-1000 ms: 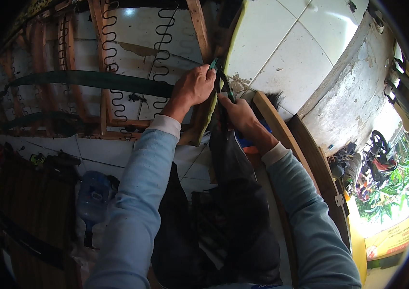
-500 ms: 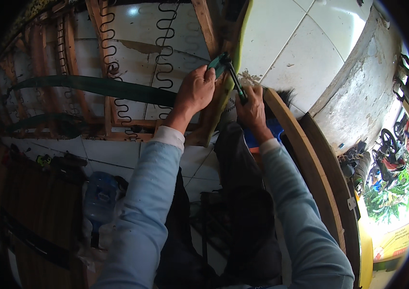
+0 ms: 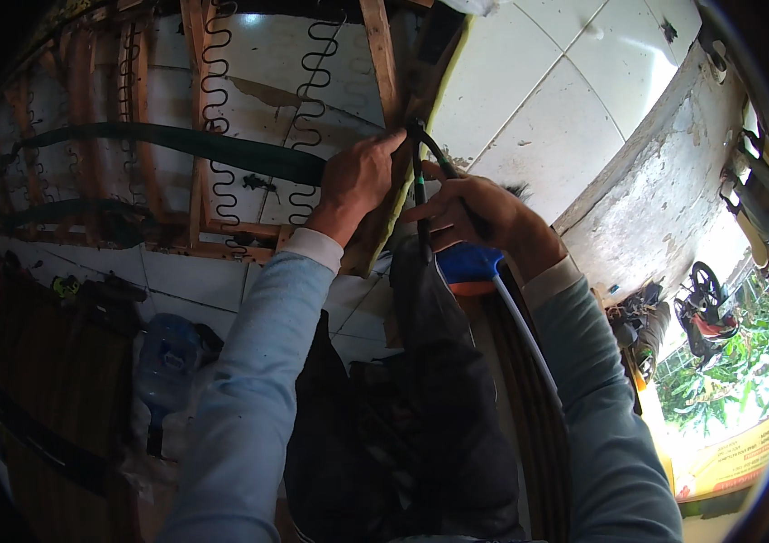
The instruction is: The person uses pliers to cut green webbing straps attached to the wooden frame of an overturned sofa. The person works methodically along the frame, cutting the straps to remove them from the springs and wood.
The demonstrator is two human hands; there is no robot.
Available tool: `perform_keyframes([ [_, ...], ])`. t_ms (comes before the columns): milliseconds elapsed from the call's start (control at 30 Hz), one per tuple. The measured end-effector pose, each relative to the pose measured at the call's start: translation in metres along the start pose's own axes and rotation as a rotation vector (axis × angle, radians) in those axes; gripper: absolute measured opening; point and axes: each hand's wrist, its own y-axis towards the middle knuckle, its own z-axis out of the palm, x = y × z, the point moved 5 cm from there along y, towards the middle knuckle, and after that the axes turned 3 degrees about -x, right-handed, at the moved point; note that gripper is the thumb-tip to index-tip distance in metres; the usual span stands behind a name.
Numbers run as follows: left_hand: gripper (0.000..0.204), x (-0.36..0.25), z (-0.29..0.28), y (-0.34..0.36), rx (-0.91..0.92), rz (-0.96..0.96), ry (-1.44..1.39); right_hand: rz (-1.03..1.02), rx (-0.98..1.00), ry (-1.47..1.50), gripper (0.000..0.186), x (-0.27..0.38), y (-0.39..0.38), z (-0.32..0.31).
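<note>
A sofa-like wooden frame (image 3: 194, 204) with zigzag springs (image 3: 218, 100) lies at the upper left. Across it stretches a dark green webbing strap (image 3: 221, 149), running into my left hand (image 3: 357, 185), which is closed on it beside the frame's right rail. My left forefinger points to the jaws of dark-handled pincers. My right hand (image 3: 484, 208) holds the pincers (image 3: 421, 195) by their spread handles, fingers between and around them. The jaws meet the rail's top near my left fingertip; whether they bite on anything is too small to tell. Yellowish foam (image 3: 443, 86) edges the rail.
A second green strap (image 3: 76, 213) crosses the frame lower down. A blue and orange object (image 3: 470, 269) sits below my right hand. A clear blue water jug (image 3: 167, 357) lies at left. A peeling wall (image 3: 656, 154) rises at right, with a motorbike (image 3: 708, 312) beyond.
The pincers have opened, with their handles now spread and jaws at the rail. My right hand has turned and shifted its hold. The left hand has moved slightly left and down.
</note>
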Motion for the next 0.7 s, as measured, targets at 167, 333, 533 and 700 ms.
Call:
perform_keyframes([
  [167, 0.038, -0.014, -0.004, 0.0, 0.068, 0.027, 0.052, 0.102, -0.088, -0.209, 0.085, 0.02, -0.002, -0.016],
  [333, 0.037, -0.027, -0.007, -0.006, 0.038, -0.04, 0.017, -0.245, -0.582, -1.132, 0.064, 0.014, 0.002, -0.01],
  [533, 0.035, -0.022, -0.001, -0.014, 0.02, -0.223, -0.026, -0.311, -0.864, -1.126, 0.04, -0.03, 0.032, -0.024],
  [700, 0.032, -0.021, 0.009, -0.026, -0.007, -0.378, -0.084, -0.867, -1.05, -1.147, 0.027, -0.056, 0.095, -0.075],
])
